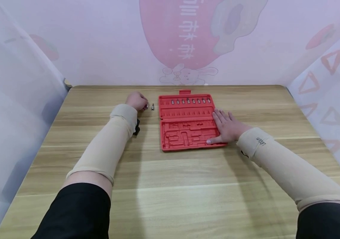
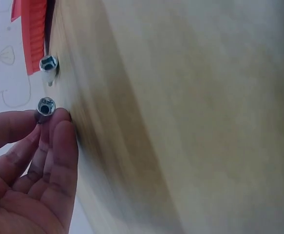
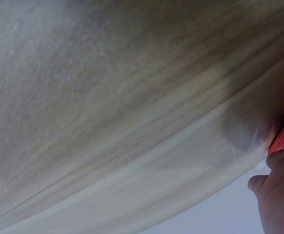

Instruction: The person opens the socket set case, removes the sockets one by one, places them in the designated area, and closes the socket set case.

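While left fingers [image 2: 64, 153] pinch a metal socket [image 2: 46, 107], second socket [image 2: 48, 68] nearby, right fingers [image 1: 217, 119] rest outstretched on red case [image 1: 184, 113]

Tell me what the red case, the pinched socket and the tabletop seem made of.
Red case: probably moulded plastic, satin, with shaped recesses. Pinched socket: likely polished metal, judging by bright reflections. Tabletop: wood or wood-look laminate, smooth; striped grain shows.

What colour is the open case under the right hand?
Red; the case shows best in the head view.
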A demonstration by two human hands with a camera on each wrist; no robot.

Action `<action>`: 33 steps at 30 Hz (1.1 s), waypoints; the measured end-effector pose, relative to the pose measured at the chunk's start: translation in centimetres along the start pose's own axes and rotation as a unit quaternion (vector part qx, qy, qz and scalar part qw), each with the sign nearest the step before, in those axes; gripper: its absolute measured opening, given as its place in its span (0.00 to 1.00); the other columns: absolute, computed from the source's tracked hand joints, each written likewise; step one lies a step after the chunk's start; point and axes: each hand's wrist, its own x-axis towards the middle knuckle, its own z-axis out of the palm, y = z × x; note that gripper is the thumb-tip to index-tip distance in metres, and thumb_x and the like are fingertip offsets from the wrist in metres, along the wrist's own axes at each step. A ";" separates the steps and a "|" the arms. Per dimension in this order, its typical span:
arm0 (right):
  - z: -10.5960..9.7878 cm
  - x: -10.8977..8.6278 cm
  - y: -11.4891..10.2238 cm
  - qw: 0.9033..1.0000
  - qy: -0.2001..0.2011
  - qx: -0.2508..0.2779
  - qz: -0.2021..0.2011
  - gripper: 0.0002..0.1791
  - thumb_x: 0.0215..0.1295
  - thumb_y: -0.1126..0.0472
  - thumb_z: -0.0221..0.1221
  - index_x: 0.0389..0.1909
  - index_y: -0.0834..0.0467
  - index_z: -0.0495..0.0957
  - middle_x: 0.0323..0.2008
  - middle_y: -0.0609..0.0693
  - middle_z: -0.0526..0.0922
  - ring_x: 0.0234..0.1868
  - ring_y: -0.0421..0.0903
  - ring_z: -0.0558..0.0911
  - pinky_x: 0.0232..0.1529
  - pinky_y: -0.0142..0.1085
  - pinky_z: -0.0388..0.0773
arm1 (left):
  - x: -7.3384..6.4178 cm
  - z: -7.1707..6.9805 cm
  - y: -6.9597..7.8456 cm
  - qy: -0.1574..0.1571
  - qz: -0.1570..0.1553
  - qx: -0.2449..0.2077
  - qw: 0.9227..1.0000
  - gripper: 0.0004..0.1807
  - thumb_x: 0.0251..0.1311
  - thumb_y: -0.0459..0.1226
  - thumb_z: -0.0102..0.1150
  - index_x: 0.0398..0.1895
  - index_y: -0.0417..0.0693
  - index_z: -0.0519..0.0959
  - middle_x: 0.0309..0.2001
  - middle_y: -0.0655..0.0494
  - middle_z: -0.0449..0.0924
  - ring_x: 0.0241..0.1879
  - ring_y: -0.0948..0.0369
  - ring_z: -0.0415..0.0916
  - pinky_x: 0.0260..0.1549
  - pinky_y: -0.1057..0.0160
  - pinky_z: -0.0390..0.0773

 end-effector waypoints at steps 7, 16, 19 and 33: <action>-0.1 0.0 -0.1 1.000 -0.003 0.004 0.006 0.71 0.63 0.21 0.53 0.79 0.71 0.31 0.80 0.68 0.30 0.80 0.66 0.34 0.75 0.63 0.32 | -0.4 0.4 0.6 0.014 0.010 0.055 0.998 0.14 0.69 0.31 0.51 0.46 0.32 0.85 0.29 0.51 0.81 0.30 0.58 0.74 0.32 0.63 0.73; -0.1 0.1 -0.1 1.000 -0.006 0.004 0.013 0.71 0.63 0.21 0.53 0.79 0.71 0.31 0.80 0.67 0.30 0.80 0.66 0.34 0.75 0.64 0.31 | -0.4 0.8 1.1 0.008 0.015 0.090 0.996 0.13 0.66 0.30 0.51 0.22 0.40 0.78 0.22 0.52 0.74 0.26 0.57 0.69 0.29 0.61 0.72; -0.1 0.1 -0.1 1.000 -0.006 0.003 0.015 0.71 0.63 0.20 0.52 0.79 0.71 0.31 0.80 0.67 0.30 0.80 0.66 0.34 0.74 0.65 0.31 | -0.3 0.9 1.3 0.006 0.017 0.103 0.995 0.15 0.64 0.29 0.50 0.17 0.44 0.71 0.18 0.55 0.66 0.23 0.58 0.65 0.27 0.61 0.70; -0.3 -0.1 -0.2 1.000 -0.009 0.012 0.014 0.71 0.63 0.21 0.53 0.79 0.71 0.31 0.80 0.67 0.30 0.80 0.66 0.34 0.74 0.64 0.31 | -0.2 1.2 1.8 0.002 0.012 0.129 0.992 0.15 0.64 0.29 0.48 0.18 0.46 0.64 0.22 0.53 0.63 0.25 0.56 0.64 0.28 0.61 0.69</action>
